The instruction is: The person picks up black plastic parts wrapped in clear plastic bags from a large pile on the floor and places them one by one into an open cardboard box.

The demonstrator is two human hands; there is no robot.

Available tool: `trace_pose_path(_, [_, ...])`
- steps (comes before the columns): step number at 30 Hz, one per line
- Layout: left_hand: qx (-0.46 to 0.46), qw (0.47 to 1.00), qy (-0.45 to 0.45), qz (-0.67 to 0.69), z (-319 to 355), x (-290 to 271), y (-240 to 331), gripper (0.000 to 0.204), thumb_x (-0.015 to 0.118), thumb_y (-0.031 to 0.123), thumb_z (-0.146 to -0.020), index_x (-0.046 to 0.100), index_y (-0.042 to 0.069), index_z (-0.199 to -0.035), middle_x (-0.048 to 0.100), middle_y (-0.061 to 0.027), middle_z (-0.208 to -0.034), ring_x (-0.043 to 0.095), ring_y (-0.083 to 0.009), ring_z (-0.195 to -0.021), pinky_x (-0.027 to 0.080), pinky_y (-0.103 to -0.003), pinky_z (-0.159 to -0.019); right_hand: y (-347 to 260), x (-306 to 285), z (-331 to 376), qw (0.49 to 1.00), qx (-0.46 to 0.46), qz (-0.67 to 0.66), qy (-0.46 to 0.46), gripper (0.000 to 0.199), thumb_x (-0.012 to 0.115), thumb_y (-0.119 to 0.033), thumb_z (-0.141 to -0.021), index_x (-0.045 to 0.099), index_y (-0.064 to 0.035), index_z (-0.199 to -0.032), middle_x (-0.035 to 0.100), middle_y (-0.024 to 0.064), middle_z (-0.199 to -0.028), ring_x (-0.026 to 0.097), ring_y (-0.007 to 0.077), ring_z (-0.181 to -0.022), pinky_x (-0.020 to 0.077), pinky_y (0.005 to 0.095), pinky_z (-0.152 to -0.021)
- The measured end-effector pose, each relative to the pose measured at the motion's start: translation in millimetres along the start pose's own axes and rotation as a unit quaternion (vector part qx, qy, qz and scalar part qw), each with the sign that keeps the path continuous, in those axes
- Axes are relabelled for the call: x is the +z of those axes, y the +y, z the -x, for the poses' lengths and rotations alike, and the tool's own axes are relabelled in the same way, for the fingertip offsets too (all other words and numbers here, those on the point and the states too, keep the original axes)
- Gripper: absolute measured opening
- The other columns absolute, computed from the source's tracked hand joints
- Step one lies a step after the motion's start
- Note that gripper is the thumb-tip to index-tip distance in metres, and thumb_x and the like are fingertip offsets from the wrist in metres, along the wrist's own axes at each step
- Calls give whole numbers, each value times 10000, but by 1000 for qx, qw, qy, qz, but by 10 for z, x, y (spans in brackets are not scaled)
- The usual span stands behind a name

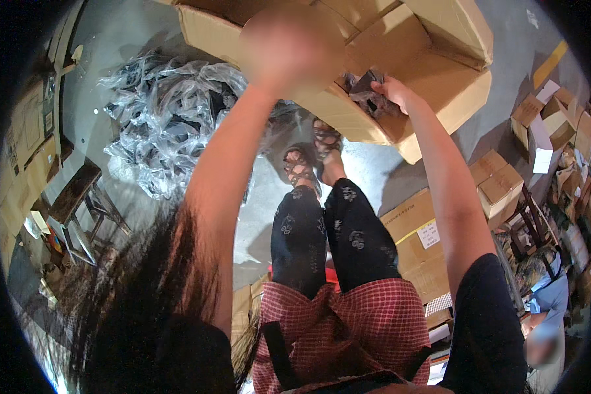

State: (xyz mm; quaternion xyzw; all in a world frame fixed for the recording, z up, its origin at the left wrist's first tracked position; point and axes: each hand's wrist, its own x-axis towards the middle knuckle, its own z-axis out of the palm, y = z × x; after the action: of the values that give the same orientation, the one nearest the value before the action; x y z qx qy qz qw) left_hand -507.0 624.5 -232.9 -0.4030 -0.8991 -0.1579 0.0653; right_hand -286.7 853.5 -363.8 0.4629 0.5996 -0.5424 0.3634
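A large open cardboard box (433, 72) stands on the floor in front of my feet. My right hand (393, 90) reaches over its near rim and grips a dark item wrapped in clear plastic (366, 95). My left hand (289, 47) is raised higher, over the box's left flap, and is too blurred to show its fingers or whether it holds anything.
A heap of clear plastic bags with dark items (171, 125) lies on the grey floor at the left. A wooden stool (79, 197) stands further left. Several smaller cardboard boxes (499, 187) sit at the right, where another person (548, 308) sits.
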Motion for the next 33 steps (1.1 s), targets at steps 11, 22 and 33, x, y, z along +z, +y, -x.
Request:
trace_pose_path(11, [112,993,-23,30,-159,-33,-380,170,566,238,-769,722,174,-786,705,18,-845,625,-166,-964,351,-410,-1043,21,823,-110,935,20,337,-111,694,599,-613,-861,642,-6,-1197,675,185,-1155,647,297,-1040,492,396,-898])
trace_pose_path(22, [149,979,4,143,-170,-32,-561,353,653,268,-860,599,120,-1175,679,-83,-1099,601,-269,-1114,336,-405,-1087,-1226,796,465,673,52,713,-190,1058,310,-927,-748,711,43,-876,677,177,-669,661,265,-587,537,396,-630])
trace_pose_path(33, [-153,979,-50,126,1950,-292,-382,470,725,234,-824,559,54,-1224,618,-146,-1162,573,-356,-1096,448,-438,-944,-1597,731,1195,626,-244,740,22,773,358,-712,-911,720,-42,-1045,699,219,-959,670,361,-963,533,451,-821])
